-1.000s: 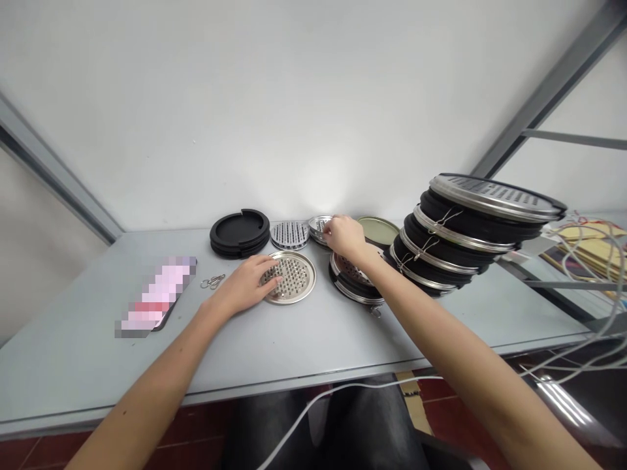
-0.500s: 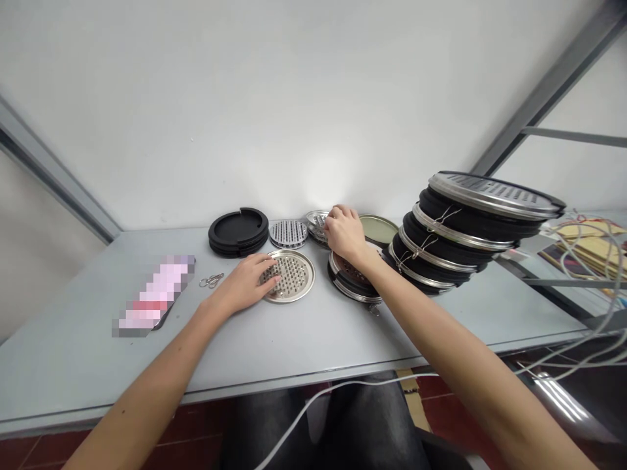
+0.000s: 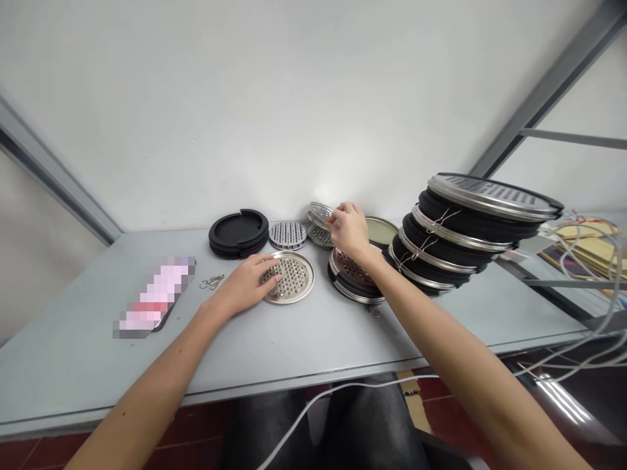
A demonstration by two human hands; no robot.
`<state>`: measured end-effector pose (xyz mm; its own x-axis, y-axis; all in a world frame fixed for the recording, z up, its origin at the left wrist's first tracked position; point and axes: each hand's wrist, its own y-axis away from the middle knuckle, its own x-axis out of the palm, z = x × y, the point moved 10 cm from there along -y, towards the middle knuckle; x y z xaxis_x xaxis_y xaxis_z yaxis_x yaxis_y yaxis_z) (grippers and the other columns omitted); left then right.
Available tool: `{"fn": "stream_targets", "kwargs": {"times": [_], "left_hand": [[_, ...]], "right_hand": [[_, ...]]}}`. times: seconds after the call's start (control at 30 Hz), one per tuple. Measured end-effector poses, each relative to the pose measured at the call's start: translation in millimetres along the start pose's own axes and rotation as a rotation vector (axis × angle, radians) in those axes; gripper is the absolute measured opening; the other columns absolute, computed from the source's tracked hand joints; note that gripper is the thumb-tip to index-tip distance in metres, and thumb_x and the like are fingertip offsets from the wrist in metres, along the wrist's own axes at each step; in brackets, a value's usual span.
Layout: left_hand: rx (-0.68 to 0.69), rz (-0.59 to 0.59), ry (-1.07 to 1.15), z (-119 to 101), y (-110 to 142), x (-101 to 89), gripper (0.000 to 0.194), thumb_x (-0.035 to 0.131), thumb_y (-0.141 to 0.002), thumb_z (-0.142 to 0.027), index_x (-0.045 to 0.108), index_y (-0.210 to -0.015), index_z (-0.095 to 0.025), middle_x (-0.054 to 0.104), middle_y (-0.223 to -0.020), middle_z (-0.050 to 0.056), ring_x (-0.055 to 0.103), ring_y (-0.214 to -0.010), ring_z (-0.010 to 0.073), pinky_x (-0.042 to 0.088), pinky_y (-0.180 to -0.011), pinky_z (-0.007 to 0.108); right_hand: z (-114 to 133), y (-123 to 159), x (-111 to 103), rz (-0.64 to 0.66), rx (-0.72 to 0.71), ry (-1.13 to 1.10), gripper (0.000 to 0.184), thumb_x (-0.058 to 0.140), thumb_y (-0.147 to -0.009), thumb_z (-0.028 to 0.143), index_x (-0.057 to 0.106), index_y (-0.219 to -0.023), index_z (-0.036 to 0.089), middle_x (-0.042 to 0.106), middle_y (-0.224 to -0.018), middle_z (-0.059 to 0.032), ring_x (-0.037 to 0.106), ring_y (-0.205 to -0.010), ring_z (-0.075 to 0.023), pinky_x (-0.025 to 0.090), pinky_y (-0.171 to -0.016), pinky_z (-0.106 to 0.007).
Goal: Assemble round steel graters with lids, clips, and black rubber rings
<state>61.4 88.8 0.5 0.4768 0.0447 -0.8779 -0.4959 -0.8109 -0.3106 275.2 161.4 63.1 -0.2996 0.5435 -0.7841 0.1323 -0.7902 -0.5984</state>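
Observation:
My left hand (image 3: 246, 282) lies on the left edge of a round metal grater disc (image 3: 296, 277), its fingers stretched out and apart over the holes. At the back, my right hand (image 3: 353, 230) pinches the rim of another grater disc (image 3: 321, 213), which is tilted up off the grater discs (image 3: 319, 236) beneath it. Left of these sits a small pile of slotted metal discs (image 3: 288, 235). Below my right wrist is a grater disc in a black holder (image 3: 357, 287), partly hidden by the forearm.
A tall, leaning stack of black holders with metal discs (image 3: 455, 241) stands at the right. A greenish round lid (image 3: 381, 230) lies behind it. Black rings (image 3: 239, 232), small metal clips (image 3: 211, 281) and a blurred phone (image 3: 157, 297) are on the left. A white cable (image 3: 313, 398) crosses the front.
My right hand has closed on a grater disc at the back and raised it at a tilt from the pile. My left hand has stayed in place.

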Motion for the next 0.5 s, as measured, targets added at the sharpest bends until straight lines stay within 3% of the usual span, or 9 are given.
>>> {"fn": "stream_targets", "kwargs": {"times": [0.17,0.27,0.4,0.5], "left_hand": [[-0.013,0.016,0.001,0.5,-0.2,1.0,0.042,0.049,-0.095,-0.046,0.063,-0.125,-0.020,0.060,-0.134,0.011,0.056,-0.122,0.0278,0.045,-0.106,0.045],[-0.016,0.048,-0.003,-0.3,-0.4,3.1,0.042,0.049,-0.095,-0.045,0.063,-0.125,-0.019,0.060,-0.134,0.010,0.057,-0.121,0.0272,0.045,-0.105,0.043],[-0.013,0.065,-0.007,-0.6,-0.4,4.9,0.042,0.049,-0.096,-0.044,0.063,-0.125,-0.018,0.061,-0.133,0.011,0.058,-0.121,0.0271,0.045,-0.105,0.042],[-0.009,0.041,-0.007,0.4,-0.4,3.9,0.041,0.050,-0.095,-0.044,0.064,-0.124,-0.018,0.061,-0.133,0.011,0.057,-0.122,0.0278,0.044,-0.106,0.044]], "right_hand": [[13.4,5.1,12.1,0.144,-0.106,0.128,0.016,0.054,-0.090,0.020,0.070,-0.090,0.018,0.064,-0.104,-0.0120,0.050,-0.106,-0.0273,0.038,-0.087,-0.038],[12.6,4.8,12.1,0.167,-0.104,0.130,0.016,0.053,-0.091,0.019,0.070,-0.090,0.018,0.064,-0.103,-0.0114,0.050,-0.104,-0.0263,0.038,-0.086,-0.038],[6.2,1.0,7.0,0.127,-0.098,0.043,0.014,0.056,-0.088,0.017,0.070,-0.086,0.017,0.063,-0.106,-0.0113,0.051,-0.106,-0.0260,0.039,-0.089,-0.037],[-8.3,-1.1,-1.2,0.031,-0.013,-0.048,0.013,0.056,-0.088,0.021,0.069,-0.087,0.017,0.061,-0.108,-0.0120,0.052,-0.105,-0.0261,0.041,-0.091,-0.037]]}}
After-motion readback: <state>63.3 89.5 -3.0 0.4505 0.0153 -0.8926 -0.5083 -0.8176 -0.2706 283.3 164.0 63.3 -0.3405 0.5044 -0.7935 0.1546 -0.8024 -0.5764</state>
